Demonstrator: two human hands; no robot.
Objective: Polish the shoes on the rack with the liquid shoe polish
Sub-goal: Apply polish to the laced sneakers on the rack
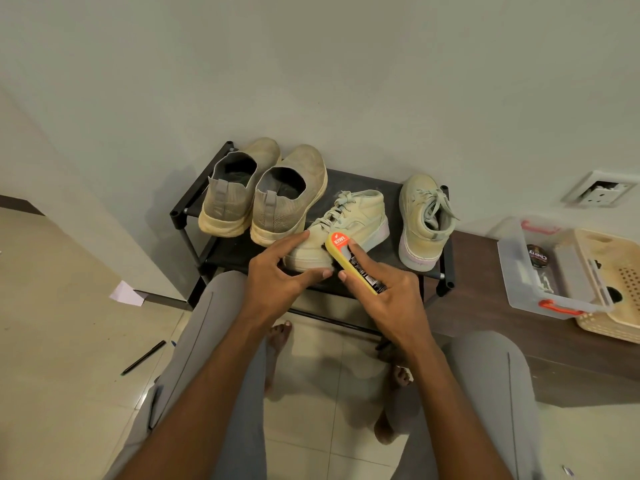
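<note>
The pale cream lace-up sneaker [341, 230] lay on its side at the near middle of the black metal shoe rack [194, 202], toe toward the left. The left hand [277, 275] steadied its toe with straight fingers spread, thumb beneath. The right hand [388, 292] gripped the yellow polish applicator with the orange label [353, 261], its dark sponge end touching the sneaker's side. Because the sneaker was pinned only by fingertips, it could have rolled under pressure, smearing dark polish unevenly or onto the white sole. Its upright partner sneaker [420, 220] stood just right; a grey knit slip-on pair [263, 192] stood far left. A clear plastic box [550, 271] sat well to the right.
</note>
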